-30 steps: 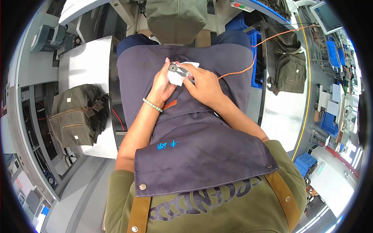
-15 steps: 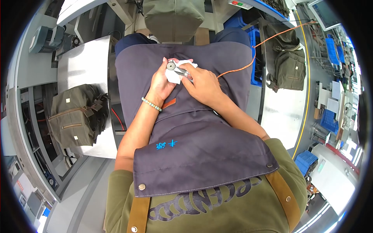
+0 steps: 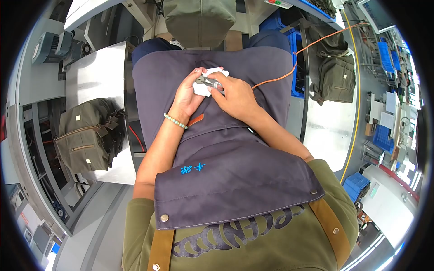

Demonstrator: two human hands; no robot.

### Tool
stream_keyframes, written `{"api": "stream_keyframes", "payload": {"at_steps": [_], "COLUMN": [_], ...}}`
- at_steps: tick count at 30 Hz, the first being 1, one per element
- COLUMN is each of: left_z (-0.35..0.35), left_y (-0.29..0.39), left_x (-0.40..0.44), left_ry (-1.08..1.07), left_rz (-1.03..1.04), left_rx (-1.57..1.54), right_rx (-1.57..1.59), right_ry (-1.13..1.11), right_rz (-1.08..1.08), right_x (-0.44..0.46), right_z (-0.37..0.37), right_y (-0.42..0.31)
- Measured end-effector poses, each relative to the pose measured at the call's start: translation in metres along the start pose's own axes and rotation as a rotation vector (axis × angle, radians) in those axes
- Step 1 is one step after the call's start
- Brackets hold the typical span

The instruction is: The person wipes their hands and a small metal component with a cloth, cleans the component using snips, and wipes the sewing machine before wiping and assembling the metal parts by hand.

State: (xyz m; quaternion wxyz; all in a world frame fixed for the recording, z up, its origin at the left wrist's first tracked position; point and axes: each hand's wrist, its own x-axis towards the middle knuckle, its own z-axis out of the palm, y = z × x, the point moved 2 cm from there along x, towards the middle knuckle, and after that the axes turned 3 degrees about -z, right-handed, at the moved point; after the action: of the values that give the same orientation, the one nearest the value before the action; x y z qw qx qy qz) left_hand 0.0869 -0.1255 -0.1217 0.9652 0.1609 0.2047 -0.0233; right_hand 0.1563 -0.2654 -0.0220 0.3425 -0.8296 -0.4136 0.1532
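Farthest to the left of the apron (image 3: 226, 149), a grey motor (image 3: 46, 47) stood on the machinery. Nearer the apron's left side, an olive bag (image 3: 88, 135) with brown zips lay on the metal left worktop (image 3: 96, 72). The apron covered the person's lap and chest, with blue characters (image 3: 193, 168) stitched on its bib. Above its middle, the left hand (image 3: 188, 95), a beaded bracelet (image 3: 175, 121) at its wrist, was half closed, palm up, holding a crumpled white sheet (image 3: 200, 90); whether its fingers also pressed on the tool could not be told. Below that hand, a reddish-brown tab (image 3: 196, 119) lay on the apron. A small metal tool (image 3: 209, 81) was over the apron's middle, against the white sheet, its head toward the left hand. The right hand (image 3: 238, 95), over the apron too, was closed around the tool's other end, fingers bent over it and partly hiding it. An orange cord (image 3: 275, 81) ran from beside that hand across the apron's upper right. Just right of the apron stood a blue crate (image 3: 296, 91); farther right, 2 olive bags (image 3: 338, 79) rested on the right worktop (image 3: 330, 122), with a yellow floor line (image 3: 357, 97) beyond.
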Motion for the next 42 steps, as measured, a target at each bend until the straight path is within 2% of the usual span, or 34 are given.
{"api": "stream_keyframes", "payload": {"at_steps": [10,22,26,28,32,38,42], "left_z": [0.018,0.020,0.013,0.012,0.008,0.013,0.018], "left_y": [0.003,0.002,-0.002,-0.005,-0.004,-0.006,-0.014], "left_x": [-0.005,-0.005,-0.002,0.000,0.000,-0.002,0.001], "left_ry": [0.004,-0.003,-0.029,0.087,0.101,0.125,0.144], "left_rz": [0.098,0.095,0.067,0.093,0.084,0.132,0.173], "left_rx": [0.031,0.038,0.051,0.140,0.137,0.159,0.516], "right_rx": [-0.053,0.053,-0.001,-0.041,-0.014,0.040,-0.058], "right_ry": [0.002,-0.022,-0.034,-0.063,-0.023,-0.052,0.080], "right_rz": [-0.031,-0.008,-0.006,0.007,-0.055,0.032,-0.051], "right_x": [-0.001,-0.001,-0.002,-0.003,-0.005,-0.004,-0.004], "right_z": [-0.002,-0.004,-0.002,-0.003,0.003,0.002,0.001], "right_y": [0.003,0.009,0.011,0.007,0.012,0.013,0.011]}}
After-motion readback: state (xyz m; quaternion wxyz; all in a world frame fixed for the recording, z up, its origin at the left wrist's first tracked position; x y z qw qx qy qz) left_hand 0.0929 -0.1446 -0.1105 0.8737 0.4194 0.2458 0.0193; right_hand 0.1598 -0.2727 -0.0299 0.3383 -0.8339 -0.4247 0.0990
